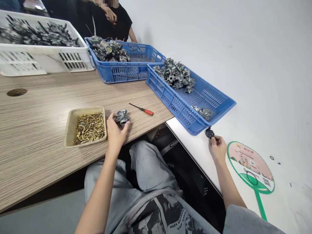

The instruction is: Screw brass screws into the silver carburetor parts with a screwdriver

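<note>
My left hand [115, 131] rests on the wooden table [36, 130] with its fingers curled round a small grey metal carburetor part [122, 117]. Just left of it stands a beige tray [70, 125] full of small brass pieces. My right hand [217, 148] lies on the white table [268, 97] and pinches a small dark round part [209, 133] at the near corner of a blue crate [219, 104]. A red-handled screwdriver [142, 109] lies on the wood just beyond the left hand.
The tilted blue crate holds a heap of metal castings [175, 74]. A second blue crate [126, 70] and a white crate [44, 58] also hold metal parts. Another person in black [114, 19] sits behind. A green hand fan [252, 172] lies at right.
</note>
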The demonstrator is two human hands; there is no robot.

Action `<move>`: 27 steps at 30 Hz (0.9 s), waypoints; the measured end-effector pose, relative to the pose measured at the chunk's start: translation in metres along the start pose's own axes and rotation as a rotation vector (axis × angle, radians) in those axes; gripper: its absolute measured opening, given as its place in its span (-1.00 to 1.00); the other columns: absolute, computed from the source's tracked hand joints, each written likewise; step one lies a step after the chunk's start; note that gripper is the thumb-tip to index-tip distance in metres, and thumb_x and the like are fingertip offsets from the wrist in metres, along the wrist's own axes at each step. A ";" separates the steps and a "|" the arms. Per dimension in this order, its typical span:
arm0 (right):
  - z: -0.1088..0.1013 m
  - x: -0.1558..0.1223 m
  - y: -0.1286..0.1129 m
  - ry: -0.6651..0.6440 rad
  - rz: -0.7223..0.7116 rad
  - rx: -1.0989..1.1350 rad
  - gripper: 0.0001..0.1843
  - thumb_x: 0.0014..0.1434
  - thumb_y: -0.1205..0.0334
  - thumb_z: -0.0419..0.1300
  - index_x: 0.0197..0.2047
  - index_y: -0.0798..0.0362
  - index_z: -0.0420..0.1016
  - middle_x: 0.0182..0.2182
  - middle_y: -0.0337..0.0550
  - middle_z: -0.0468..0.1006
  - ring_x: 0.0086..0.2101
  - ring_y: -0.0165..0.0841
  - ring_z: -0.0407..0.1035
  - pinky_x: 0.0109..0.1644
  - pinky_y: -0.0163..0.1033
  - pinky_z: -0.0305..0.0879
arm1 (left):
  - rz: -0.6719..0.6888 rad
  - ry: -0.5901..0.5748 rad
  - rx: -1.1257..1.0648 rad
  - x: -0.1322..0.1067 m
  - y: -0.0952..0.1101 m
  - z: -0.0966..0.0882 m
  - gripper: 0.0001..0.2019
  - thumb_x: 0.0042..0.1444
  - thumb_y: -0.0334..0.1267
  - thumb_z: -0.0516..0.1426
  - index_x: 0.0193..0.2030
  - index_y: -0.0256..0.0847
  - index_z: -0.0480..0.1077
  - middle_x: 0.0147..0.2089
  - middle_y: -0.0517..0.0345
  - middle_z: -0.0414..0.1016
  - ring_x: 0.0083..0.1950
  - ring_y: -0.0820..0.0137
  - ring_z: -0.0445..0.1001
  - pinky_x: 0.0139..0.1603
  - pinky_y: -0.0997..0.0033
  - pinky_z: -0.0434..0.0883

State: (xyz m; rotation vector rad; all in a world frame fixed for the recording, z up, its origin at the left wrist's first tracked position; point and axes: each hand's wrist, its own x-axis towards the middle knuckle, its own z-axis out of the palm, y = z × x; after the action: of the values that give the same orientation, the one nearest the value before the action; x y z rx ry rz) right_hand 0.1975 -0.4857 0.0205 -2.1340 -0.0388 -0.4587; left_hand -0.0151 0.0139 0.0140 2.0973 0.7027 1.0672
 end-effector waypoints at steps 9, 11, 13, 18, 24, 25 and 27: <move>0.034 -0.066 -0.086 0.279 -0.533 -0.139 -0.74 0.38 0.20 0.12 0.03 0.09 0.53 -0.13 0.08 0.56 -0.17 -0.13 0.42 0.04 0.03 0.38 | -0.038 0.031 -0.031 -0.002 0.001 -0.001 -0.40 0.25 -0.23 0.20 0.39 -0.29 0.22 0.32 -0.26 0.38 0.42 0.03 0.37 0.52 -0.06 0.29; 0.059 -0.081 -0.119 0.121 -0.632 -0.049 -0.79 0.41 0.18 0.11 -0.02 0.05 0.52 -0.16 0.04 0.57 -0.16 -0.15 0.45 0.05 0.01 0.40 | -0.039 0.022 -0.031 -0.002 0.001 -0.002 -0.39 0.26 -0.24 0.17 0.43 -0.28 0.22 0.36 -0.27 0.36 0.46 0.03 0.33 0.56 -0.05 0.25; 0.089 -0.086 -0.152 -0.110 -0.668 0.044 -0.77 0.46 0.17 0.06 -0.02 0.02 0.52 -0.15 0.02 0.56 -0.15 -0.17 0.46 0.05 -0.02 0.42 | -0.044 0.007 -0.027 -0.002 0.001 -0.004 -0.38 0.27 -0.26 0.14 0.46 -0.29 0.21 0.39 -0.28 0.35 0.48 0.03 0.33 0.59 -0.05 0.22; 0.170 -0.071 -0.206 -0.572 -0.706 0.004 -0.69 0.50 0.14 0.04 0.18 0.02 0.46 0.08 0.05 0.54 0.01 -0.15 0.47 0.16 -0.09 0.38 | -0.053 -0.073 -0.015 -0.001 0.002 -0.007 -0.38 0.26 -0.32 0.08 0.48 -0.32 0.23 0.43 -0.26 0.39 0.48 0.07 0.36 0.60 -0.04 0.21; 0.243 -0.062 -0.225 -0.702 -0.715 -0.258 -0.64 0.45 0.05 0.18 0.19 0.06 0.43 0.12 0.16 0.49 0.12 -0.01 0.40 0.13 -0.04 0.33 | -0.060 -0.147 -0.022 -0.001 0.006 -0.009 -0.38 0.28 -0.29 0.09 0.48 -0.26 0.25 0.46 -0.18 0.40 0.51 0.09 0.35 0.60 -0.03 0.22; 0.250 -0.062 -0.225 -0.697 -0.705 -0.241 -0.68 0.45 0.08 0.17 0.15 0.06 0.45 0.11 0.17 0.49 0.10 -0.01 0.40 0.12 -0.04 0.32 | -0.063 -0.144 -0.017 -0.002 0.007 -0.009 -0.39 0.30 -0.25 0.10 0.49 -0.25 0.24 0.47 -0.19 0.39 0.51 0.08 0.34 0.59 -0.03 0.23; 0.259 -0.061 -0.222 -0.693 -0.683 -0.201 -0.75 0.47 0.13 0.11 0.09 0.07 0.46 0.08 0.19 0.51 0.08 -0.01 0.40 0.11 -0.04 0.31 | -0.066 -0.131 -0.004 -0.003 0.010 -0.009 -0.38 0.33 -0.15 0.14 0.49 -0.25 0.23 0.48 -0.21 0.36 0.52 0.06 0.33 0.58 -0.04 0.24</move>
State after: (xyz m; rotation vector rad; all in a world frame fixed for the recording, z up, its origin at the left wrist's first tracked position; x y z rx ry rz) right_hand 0.1768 -0.1408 0.0454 -2.3449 -1.1767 -0.0771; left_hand -0.0231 0.0081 0.0244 2.1037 0.6999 0.8862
